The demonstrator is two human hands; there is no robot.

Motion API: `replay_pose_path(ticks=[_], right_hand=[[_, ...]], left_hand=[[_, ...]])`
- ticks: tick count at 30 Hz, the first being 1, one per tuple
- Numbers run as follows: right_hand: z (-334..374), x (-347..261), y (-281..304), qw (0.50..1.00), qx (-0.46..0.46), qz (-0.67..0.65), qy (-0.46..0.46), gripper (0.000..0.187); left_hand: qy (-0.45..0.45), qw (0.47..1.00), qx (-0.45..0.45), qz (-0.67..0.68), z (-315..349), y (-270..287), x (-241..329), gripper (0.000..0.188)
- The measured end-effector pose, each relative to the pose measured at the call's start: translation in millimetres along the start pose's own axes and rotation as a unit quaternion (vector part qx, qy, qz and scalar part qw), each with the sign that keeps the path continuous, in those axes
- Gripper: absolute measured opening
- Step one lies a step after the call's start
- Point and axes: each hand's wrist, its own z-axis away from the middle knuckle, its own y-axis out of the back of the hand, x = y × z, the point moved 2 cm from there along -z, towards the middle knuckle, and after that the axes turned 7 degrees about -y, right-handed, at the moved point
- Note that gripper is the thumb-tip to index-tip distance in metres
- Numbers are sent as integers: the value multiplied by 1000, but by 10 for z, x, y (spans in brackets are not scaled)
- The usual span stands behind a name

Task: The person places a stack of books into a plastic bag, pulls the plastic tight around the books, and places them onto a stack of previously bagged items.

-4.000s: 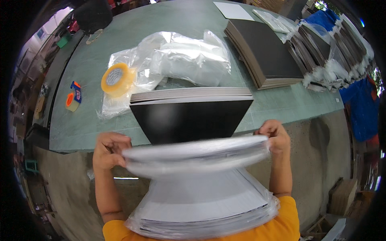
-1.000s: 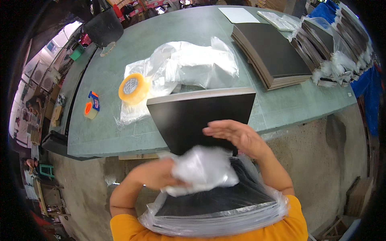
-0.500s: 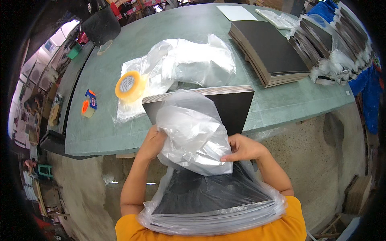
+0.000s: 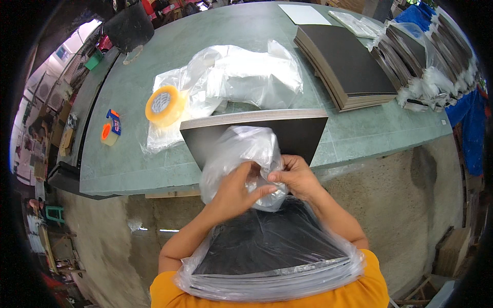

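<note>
Right hand (image 4: pixel 297 176) pinches clear plastic bag (image 4: pixel 239 146) near table's (image 4: pixel 128 177) front edge, left hand (image 4: pixel 235 191) spread; best ease layers apart gently.

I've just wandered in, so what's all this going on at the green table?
A person in an orange top has the left hand and right hand at a crumpled clear plastic bag; the right thumb and fingers pinch it. Just beyond it is a black-faced stack, pale edges uppermost. A plastic-wrapped black stack lies nearest the person's body. On the green table are a yellowish tape roll and another dark stack.
</note>
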Motion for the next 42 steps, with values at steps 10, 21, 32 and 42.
replay_pose_path(ticks=[10, 21, 32, 42], right_hand=[[18, -139, 101, 996, 26, 88, 14, 14], [15, -145, 302, 937, -149, -310, 65, 23], [466, -309, 554, 999, 19, -14, 31, 24], [151, -219, -34, 951, -179, -253, -8, 25]], left_hand=[[-63, 994, -9, 83, -266, -88, -38, 51], [-119, 986, -67, 97, -138, 99, -343, 21], [122, 879, 455, -78, 1315, 1435, -1145, 10], [-110, 985, -71, 112, 38, 302, -105, 24]])
